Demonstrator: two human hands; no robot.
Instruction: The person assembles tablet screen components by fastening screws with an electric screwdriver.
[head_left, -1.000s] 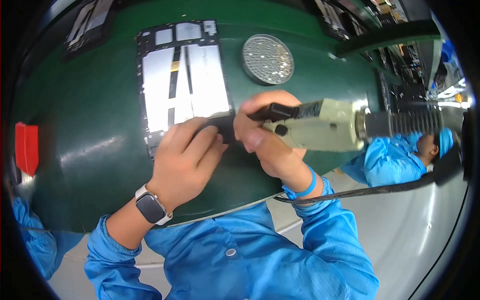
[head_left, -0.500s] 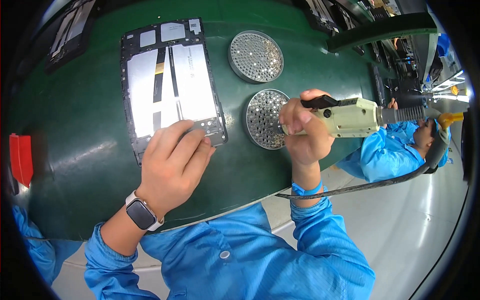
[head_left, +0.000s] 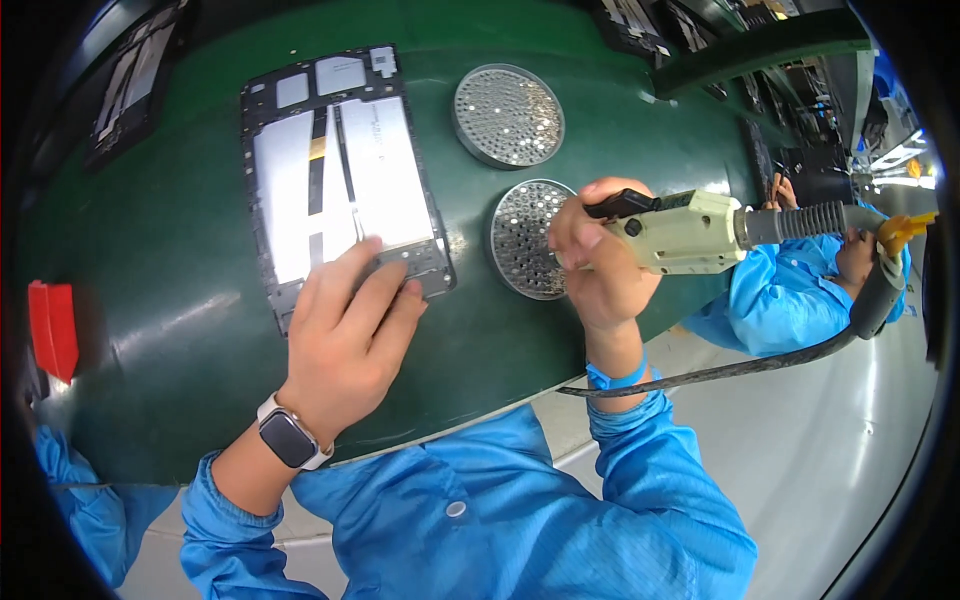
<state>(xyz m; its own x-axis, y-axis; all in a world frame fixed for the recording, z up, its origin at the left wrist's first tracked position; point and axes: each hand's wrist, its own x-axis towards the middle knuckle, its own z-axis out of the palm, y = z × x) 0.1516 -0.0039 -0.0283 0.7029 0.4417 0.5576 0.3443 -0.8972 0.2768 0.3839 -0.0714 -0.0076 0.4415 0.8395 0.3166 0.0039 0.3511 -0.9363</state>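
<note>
A tablet's inner frame, black with silvery panels and a dark ribbon strip, lies on the green bench. My left hand rests over its near end, fingers spread and lying on the dark lower strip; nothing shows gripped in them. My right hand is wrapped round a pale green electric screwdriver with a black lever, held roughly sideways. Its tip is hidden by my fingers, beside the nearer round tray of small holes and tiny screws. A second such tray stands just beyond.
From the screwdriver, a ribbed sleeve leads to a thick dark cable that curves back toward my right wrist. A red bin stands at the far left. More tablet frames lie at the far edge. A blue-clad co-worker sits at right.
My left fingers have spread a little and slid slightly on the frame's near end. My right hand and the screwdriver have shifted slightly left. The view has moved a little.
</note>
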